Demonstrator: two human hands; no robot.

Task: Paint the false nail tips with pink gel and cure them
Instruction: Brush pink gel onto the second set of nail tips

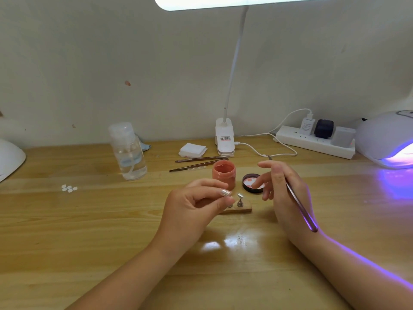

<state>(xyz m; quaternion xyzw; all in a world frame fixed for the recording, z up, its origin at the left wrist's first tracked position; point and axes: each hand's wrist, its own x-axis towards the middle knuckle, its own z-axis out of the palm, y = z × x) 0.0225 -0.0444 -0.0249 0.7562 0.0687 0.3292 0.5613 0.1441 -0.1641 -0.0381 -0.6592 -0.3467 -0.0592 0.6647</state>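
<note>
An open jar of pink gel (224, 173) stands at mid-table, its black lid (253, 184) lying beside it on the right. In front of it is a small wooden base (242, 210) with metal nail stands (240, 199). My left hand (196, 204) pinches one stand at the base's left side with thumb and forefinger. My right hand (283, 193) holds a thin brush (300, 208) between thumb and fingers, its handle pointing back toward my wrist. Several white nail tips (69, 188) lie loose at the left.
A clear pump bottle (128, 151) stands left of the jar. Two spare brushes (196, 163) and white wipes (192, 150) lie behind it. A clip lamp (224, 137), a power strip (315, 142) and a lit UV curing lamp (388, 139) line the back right.
</note>
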